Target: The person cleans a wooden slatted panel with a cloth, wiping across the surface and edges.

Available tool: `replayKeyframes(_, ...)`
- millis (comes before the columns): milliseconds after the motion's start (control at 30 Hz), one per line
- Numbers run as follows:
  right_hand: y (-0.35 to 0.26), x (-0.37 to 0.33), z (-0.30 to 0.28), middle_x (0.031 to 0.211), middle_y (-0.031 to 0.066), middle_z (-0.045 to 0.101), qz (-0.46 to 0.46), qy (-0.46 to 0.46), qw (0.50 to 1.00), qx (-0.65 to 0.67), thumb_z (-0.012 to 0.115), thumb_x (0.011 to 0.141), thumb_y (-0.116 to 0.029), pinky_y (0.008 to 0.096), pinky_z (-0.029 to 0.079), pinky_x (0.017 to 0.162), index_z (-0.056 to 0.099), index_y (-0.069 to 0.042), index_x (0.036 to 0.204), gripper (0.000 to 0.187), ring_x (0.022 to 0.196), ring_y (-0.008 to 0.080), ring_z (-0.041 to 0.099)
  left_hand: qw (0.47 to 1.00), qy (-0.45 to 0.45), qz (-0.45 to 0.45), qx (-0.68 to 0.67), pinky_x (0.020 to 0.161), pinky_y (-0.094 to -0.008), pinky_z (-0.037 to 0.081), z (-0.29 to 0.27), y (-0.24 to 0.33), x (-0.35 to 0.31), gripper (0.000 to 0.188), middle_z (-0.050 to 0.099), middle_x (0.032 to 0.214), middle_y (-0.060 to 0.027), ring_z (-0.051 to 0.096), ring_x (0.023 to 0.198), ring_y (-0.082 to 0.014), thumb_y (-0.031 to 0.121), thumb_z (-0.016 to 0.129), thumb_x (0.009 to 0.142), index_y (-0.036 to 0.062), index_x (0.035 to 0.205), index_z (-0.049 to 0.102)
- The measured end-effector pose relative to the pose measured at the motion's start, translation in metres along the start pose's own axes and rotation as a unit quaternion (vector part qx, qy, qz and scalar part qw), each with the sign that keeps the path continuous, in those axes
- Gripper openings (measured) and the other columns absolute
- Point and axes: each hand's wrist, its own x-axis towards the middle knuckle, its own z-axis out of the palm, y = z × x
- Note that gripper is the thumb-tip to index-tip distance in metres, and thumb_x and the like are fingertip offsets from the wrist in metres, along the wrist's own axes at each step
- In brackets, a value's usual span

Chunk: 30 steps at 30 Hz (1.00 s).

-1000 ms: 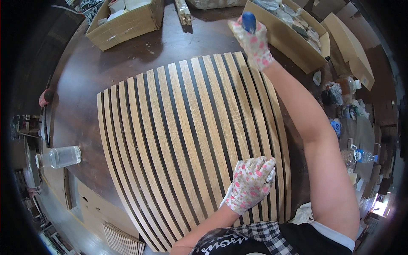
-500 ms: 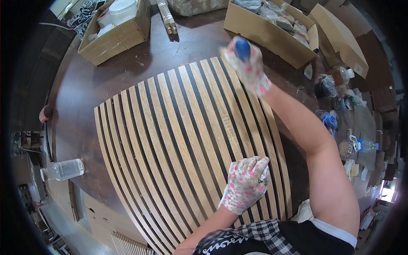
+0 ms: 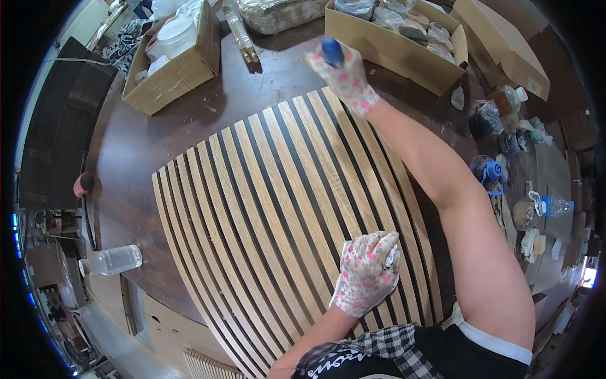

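A panel of pale wooden slats on a dark backing (image 3: 278, 183) lies on the brown table in front of me. My right hand (image 3: 346, 81), in a white glove with pink spots, reaches to the panel's far edge. It is closed round a tool with a rounded blue handle (image 3: 332, 52); the tool's working end is hidden. My left hand (image 3: 366, 275), gloved alike, rests on the near right part of the slats. Its fingers are curled, with a bit of something whitish at their right side that I cannot make out.
Cardboard boxes with tubs (image 3: 170, 69) and bagged pieces (image 3: 404, 47) stand at the back. A clear bottle (image 3: 112, 260) lies at the left, near a red-handled tool (image 3: 83, 184). Bottles (image 3: 491, 172) and wrappings line the right side. The brown table (image 3: 126, 151) shows left of the panel.
My right hand has moved left and slightly farther away with the blue-handled tool. My left hand stays in place on the slats. The whole view has shifted a little.
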Motion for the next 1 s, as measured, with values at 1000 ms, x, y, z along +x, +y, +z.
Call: replayKeyframes(1000,-0.051,0.0,0.096,0.065,0.0035,0.056,0.089,-0.032,0.994,-0.048,0.06,0.078,-0.021,0.0202,0.046,0.049,0.055,-0.003,0.077,0.019,0.056,0.0088,0.054,0.996,-0.083,-0.004,0.024,0.076,-0.0369,0.039,-0.007,-0.003,-0.004,0.033,0.054,0.092,-0.0097,0.051,0.088,-0.0245,0.015,0.059,0.07,0.0062,0.101,0.053)
